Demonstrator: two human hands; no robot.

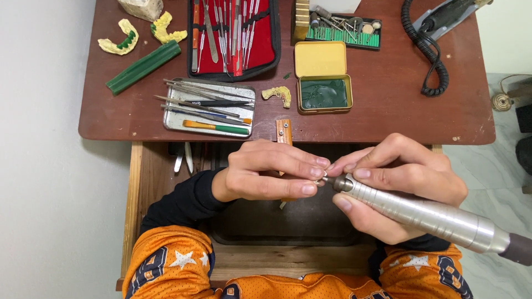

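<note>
So, quick look from above: the right hand (399, 185) is wrapped around a silver rotary handpiece (421, 213), fingers closed tight on the barrel near the nose, thumb underneath. Its long axis runs from lower right up to the left, w/ the tip aimed straight at the left hand (266, 177). The left hand is pinched shut, thumb and forefinger pressed together on a tiny pale piece (318, 180); it's too small to say what exactly, tbh. That piece sits right at the handpiece tip, touching or just about, can't tell which. So the piece lies directly left of the tool's nose, in line w/ the barrel, and both hands meet over the open wooden drawer (136, 194) w/ a dark tray (277, 232) in it, just below a small wooden bench peg (284, 132).

Rest of the brown desk (388, 99): a metal tray of hand tools (209, 108) near the left hand, a red-lined instrument case (234, 36) behind that, an open yellow tin w/ green stuff inside (323, 83), a green bur stand (343, 30), a few yellowish dental casts (116, 41), one little one (277, 95) by the tin, a green wax-like bar (144, 66), and a coiled black cord (429, 58) at the far right.
</note>
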